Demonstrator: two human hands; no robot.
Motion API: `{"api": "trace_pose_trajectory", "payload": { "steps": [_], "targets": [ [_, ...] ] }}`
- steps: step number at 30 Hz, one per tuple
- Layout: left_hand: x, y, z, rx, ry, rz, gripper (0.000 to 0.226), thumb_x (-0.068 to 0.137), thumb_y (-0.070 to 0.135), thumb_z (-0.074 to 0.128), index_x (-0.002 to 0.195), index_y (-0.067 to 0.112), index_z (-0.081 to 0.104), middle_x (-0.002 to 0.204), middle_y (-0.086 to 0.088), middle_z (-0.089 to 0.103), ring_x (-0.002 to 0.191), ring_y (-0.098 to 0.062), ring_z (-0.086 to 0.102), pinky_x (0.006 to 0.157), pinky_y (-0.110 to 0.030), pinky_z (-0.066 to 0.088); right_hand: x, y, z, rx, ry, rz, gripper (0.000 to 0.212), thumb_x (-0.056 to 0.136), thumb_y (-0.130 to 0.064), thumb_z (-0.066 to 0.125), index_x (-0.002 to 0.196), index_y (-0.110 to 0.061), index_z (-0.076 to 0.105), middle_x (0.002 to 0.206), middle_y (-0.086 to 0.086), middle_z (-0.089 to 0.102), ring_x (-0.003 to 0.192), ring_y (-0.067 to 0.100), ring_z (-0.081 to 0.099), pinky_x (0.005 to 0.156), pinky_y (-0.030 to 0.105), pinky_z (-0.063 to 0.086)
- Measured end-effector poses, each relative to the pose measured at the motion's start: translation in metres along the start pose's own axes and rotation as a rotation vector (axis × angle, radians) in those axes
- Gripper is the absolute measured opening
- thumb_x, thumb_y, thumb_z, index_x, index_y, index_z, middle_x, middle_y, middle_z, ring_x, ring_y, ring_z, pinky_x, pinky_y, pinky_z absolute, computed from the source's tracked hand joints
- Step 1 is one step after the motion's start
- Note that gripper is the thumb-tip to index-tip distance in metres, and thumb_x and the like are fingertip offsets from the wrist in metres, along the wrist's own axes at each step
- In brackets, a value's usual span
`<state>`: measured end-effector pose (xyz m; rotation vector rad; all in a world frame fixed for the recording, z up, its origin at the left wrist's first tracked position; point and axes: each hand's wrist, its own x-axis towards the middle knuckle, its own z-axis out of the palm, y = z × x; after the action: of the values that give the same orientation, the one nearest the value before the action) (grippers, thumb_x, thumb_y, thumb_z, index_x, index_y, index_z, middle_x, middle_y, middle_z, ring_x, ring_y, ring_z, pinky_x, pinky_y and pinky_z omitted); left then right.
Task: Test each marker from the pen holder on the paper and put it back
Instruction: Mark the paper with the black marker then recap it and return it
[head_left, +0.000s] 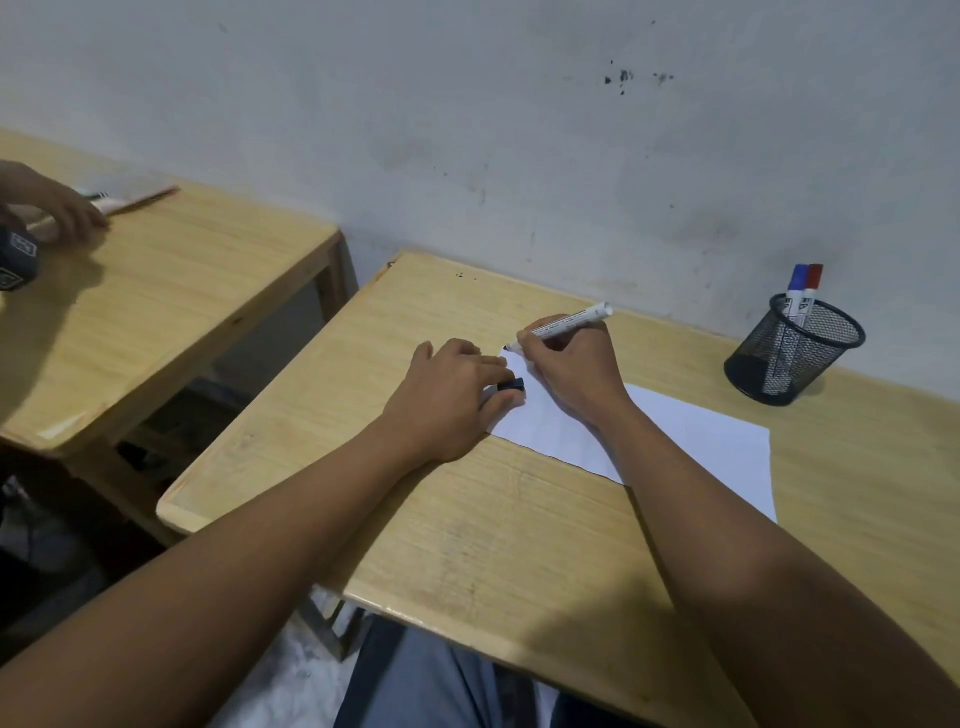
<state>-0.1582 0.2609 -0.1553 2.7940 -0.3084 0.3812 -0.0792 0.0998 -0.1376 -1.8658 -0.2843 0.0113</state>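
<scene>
pressing its tip at the paper's (691, 441) top corner mid-frame, the marker (569, 325) sits gripped in the right hand (571, 371). the left hand (452, 395) pinches the black cap (511, 386). the unpinned sheet could slide. the holder (792, 353) stands at right.

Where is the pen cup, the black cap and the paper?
pen cup (810, 332): head view, on its mesh wall near the rim.
black cap (511, 385): head view, on the cap's side, held by the left hand.
paper (701, 441): head view, on a bare white part.
</scene>
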Motion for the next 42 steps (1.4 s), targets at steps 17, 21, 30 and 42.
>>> {"api": "trace_pose_trajectory", "payload": {
  "steps": [17,21,30,42],
  "targets": [
    [0.000,0.002,-0.002,-0.007,-0.011,-0.005,0.039,0.098,0.055,0.036,0.103,0.037,0.070,0.115,0.014,0.071,0.119,-0.017,0.053,0.091,-0.047,0.040,0.004,0.003,-0.002,0.079,-0.055,0.023,0.014,0.086,-0.009,0.073,0.078,0.003,0.071,0.062,0.000,0.065,0.062,0.017,0.063,0.062,0.035,0.053],
    [-0.001,0.003,-0.004,-0.013,0.014,0.009,0.037,0.099,0.054,0.037,0.102,0.038,0.070,0.113,0.014,0.072,0.118,-0.017,0.053,0.090,-0.046,0.040,0.006,-0.005,-0.007,0.287,0.051,0.099,0.010,0.086,-0.007,0.074,0.084,0.003,0.073,0.064,0.008,0.065,0.057,0.020,0.059,0.056,0.033,0.047],
    [0.017,0.019,-0.026,-0.338,0.180,-0.120,0.029,0.092,0.049,0.061,0.108,0.031,0.077,0.127,0.003,0.066,0.109,-0.016,0.062,0.096,-0.046,0.048,-0.016,-0.050,-0.068,0.305,0.061,-0.013,0.008,0.092,-0.014,0.071,0.088,-0.008,0.074,0.077,0.007,0.071,0.060,0.019,0.059,0.056,0.030,0.049],
    [0.058,0.140,-0.085,-0.549,0.207,0.052,0.019,0.090,0.041,0.069,0.103,0.030,0.078,0.103,0.009,0.068,0.090,-0.014,0.065,0.087,-0.041,0.052,-0.072,-0.099,-0.166,0.226,0.128,-0.118,0.010,0.091,-0.013,0.072,0.083,-0.009,0.075,0.077,0.008,0.073,0.056,0.017,0.059,0.059,0.032,0.047]
  ]
}}
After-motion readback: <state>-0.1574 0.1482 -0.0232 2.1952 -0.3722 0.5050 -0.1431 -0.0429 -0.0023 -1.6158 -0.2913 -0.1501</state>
